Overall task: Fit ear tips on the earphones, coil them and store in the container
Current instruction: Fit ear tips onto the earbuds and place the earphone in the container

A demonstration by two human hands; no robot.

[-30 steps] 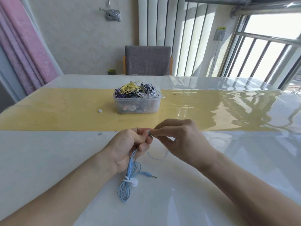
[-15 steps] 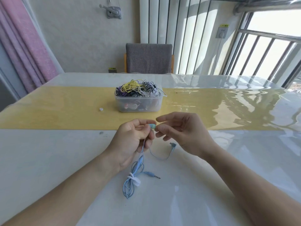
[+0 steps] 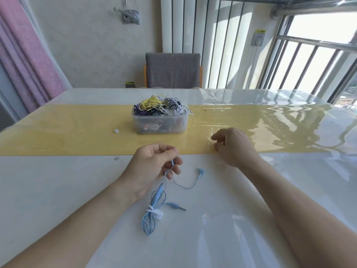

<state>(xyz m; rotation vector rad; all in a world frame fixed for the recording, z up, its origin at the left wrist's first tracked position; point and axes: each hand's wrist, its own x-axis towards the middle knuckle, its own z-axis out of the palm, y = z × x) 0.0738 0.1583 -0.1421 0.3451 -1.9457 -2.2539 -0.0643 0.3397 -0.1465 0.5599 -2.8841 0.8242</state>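
Observation:
Light blue earphones (image 3: 152, 209) lie on the white table, their cable bundled with a white tie, the jack (image 3: 176, 206) pointing right. My left hand (image 3: 152, 167) pinches one earbud's cable near its top; that earbud is hidden by my fingers. The other earbud (image 3: 201, 171) lies loose on the table to the right of that hand. My right hand (image 3: 233, 147) hovers at the yellow runner's near edge, fingers loosely curled, nothing visible in them. The clear plastic container (image 3: 160, 126) holding several tangled earphones stands on the runner beyond both hands.
A small white ear tip (image 3: 116, 130) lies on the yellow runner (image 3: 58, 132) left of the container. A grey chair (image 3: 172, 70) stands behind the table's far edge. Window bars and strong glare fill the right side.
My right hand has let go of the earbud and moved right, away from my left hand. My left hand has lifted slightly and still holds the cable.

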